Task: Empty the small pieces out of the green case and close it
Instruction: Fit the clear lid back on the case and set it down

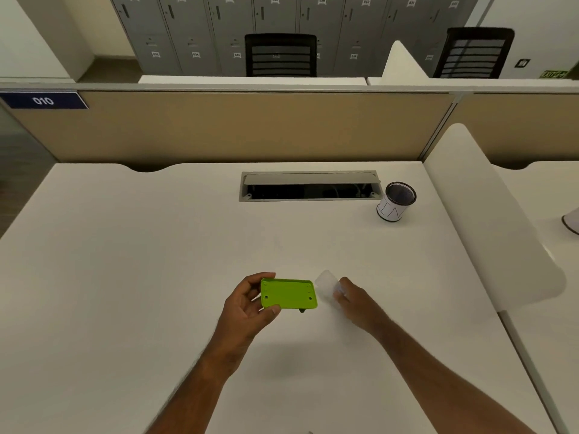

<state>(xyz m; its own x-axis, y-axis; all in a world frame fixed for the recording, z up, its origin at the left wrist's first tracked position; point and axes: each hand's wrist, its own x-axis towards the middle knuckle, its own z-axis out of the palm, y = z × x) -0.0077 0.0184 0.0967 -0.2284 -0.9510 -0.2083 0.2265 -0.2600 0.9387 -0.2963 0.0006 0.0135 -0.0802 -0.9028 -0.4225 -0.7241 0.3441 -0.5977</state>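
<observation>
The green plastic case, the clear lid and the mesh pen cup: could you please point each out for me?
Green plastic case [288, 294], head view, on its flat face.
Clear lid [326, 281], head view, on its blurred middle.
Mesh pen cup [391, 209], head view, on its white-labelled wall.

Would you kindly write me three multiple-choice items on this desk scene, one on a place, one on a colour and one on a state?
1. Where does the mesh pen cup stand on the desk?
A. right of the cable hatch
B. beside the near edge
C. inside the hatch

2. What colour is the case?
A. blue
B. green
C. red

3. How is the case held?
A. it lies alone on the desk
B. both hands clasp it
C. the left hand grips one end

Answers: 1 A, the cup stands just past the hatch's right end. 2 B, its shell is bright green. 3 C, thumb and fingers curl round its left end, while the right hand holds a clear lid.
</observation>
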